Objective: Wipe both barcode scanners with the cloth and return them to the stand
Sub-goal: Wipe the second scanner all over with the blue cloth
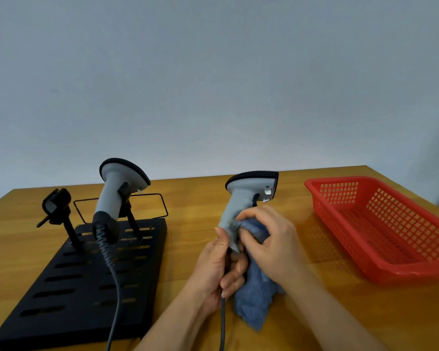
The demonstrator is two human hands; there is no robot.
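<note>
Rubbing fuzzy blue cloth (pixel 255 287), smooth grey scanner (pixel 241 198)

both cables (pixel 222 323) and the stand (pixel 81 287) run off the bottom edge.

Left hand (pixel 217 272) — fingers curled, gripping; right hand (pixel 269 239) fingers bent, pressing.

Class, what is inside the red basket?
Nothing shows inside the red basket: only its bare perforated floor and walls. Its near wall hides a strip of floor.
</note>
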